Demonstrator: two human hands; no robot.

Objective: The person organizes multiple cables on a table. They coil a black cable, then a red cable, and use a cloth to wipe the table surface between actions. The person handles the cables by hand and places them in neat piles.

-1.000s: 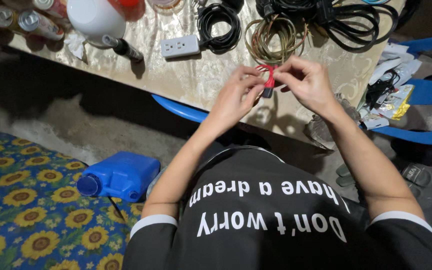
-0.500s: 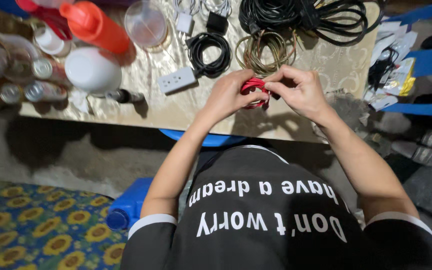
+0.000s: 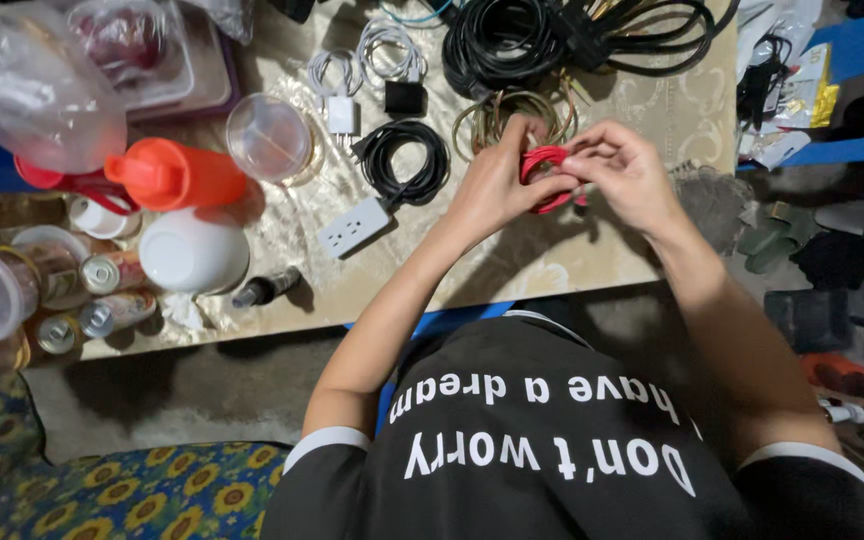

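Note:
Both hands meet over the table's right half, holding a small coil of red cable (image 3: 544, 172). My left hand (image 3: 497, 185) grips its left side with thumb and fingers. My right hand (image 3: 624, 172) pinches its right side, fingers curled over the loops. Just beyond the hands lies a coil of olive-brown wire (image 3: 497, 112). A black cable coil (image 3: 404, 160) with a white power strip (image 3: 354, 226) sits to the left of my left hand.
A cream patterned table (image 3: 572, 270) carries big black cable bundles (image 3: 512, 40), white chargers (image 3: 344, 110), an orange-lidded bottle (image 3: 167, 175), a clear cup (image 3: 268, 135), a white bowl (image 3: 192, 250) and tins (image 3: 102, 272). Blue chair and sandals stand right; sunflower mat lies lower left.
The view has tilted further over the table, so more of the far side shows. Both hands stayed together on the red cable, whose loops look more gathered now.

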